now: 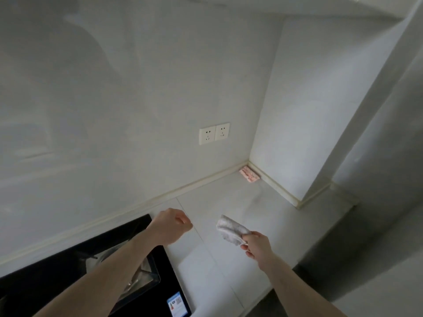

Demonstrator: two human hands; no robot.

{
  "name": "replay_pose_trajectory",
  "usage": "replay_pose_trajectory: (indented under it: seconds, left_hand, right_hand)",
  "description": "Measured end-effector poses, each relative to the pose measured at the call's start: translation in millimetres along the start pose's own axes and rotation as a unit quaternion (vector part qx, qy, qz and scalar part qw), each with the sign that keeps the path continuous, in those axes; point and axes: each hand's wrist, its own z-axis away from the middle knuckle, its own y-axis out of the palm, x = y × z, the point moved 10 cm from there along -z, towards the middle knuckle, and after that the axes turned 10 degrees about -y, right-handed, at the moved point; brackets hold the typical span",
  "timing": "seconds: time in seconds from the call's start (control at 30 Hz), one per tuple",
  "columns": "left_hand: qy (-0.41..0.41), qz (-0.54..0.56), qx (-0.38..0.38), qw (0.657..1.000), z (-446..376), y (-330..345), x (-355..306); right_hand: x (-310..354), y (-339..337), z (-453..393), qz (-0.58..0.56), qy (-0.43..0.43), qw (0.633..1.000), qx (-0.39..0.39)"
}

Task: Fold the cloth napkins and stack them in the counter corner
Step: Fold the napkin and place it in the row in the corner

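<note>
Right hand (257, 244) at 5 o'clock pinches a folded grey napkin (231, 230) by one edge, above the counter (219, 202). Left hand (172, 225) at 7 o'clock, fingers curled, holding nothing, over the black hob (168, 266) corner. Far corner, 1 o'clock: pink folded napkin (250, 175) against the wall. Sockets (214, 133) above.

A surface (229, 202) fills the lower middle of the frame, meeting two walls in a corner at centre right. In that corner lies a folded napkin (249, 175), touching the right wall's base. A double wall socket (214, 133) sits on the back wall, above and left of it. A cooktop (160, 259) occupies the lower left. Above the surface, the left hand (174, 225) hovers left of the right hand (257, 245), which holds a second napkin (231, 229).
</note>
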Motion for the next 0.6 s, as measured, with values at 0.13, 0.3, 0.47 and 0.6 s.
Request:
replay_pose_trajectory:
  seconds: [0.13,0.3,0.47,0.6]
  left_hand:
    - [-0.024,-0.025,0.026,0.999,-30.6,26.5,-3.5]
    - [-0.032,-0.109,0.064,0.991,-50.4,47.6,-5.9]
    - [-0.067,-0.111,0.024,0.991,-80.1,44.2,-16.4]
    - [-0.085,-0.133,0.027,0.987,-102.5,61.2,-32.7]
  right_hand:
    - [-13.6,-16.3,-58.2,-0.018,0.039,0.999,-0.025]
    - [-14.1,-47.7,-133.2,-0.005,0.078,0.996,-0.038]
    - [-1.6,-70.8,-201.0,-0.066,0.082,0.992,-0.076]
    - [-8.7,-73.8,-236.8,-0.115,0.098,0.987,-0.046]
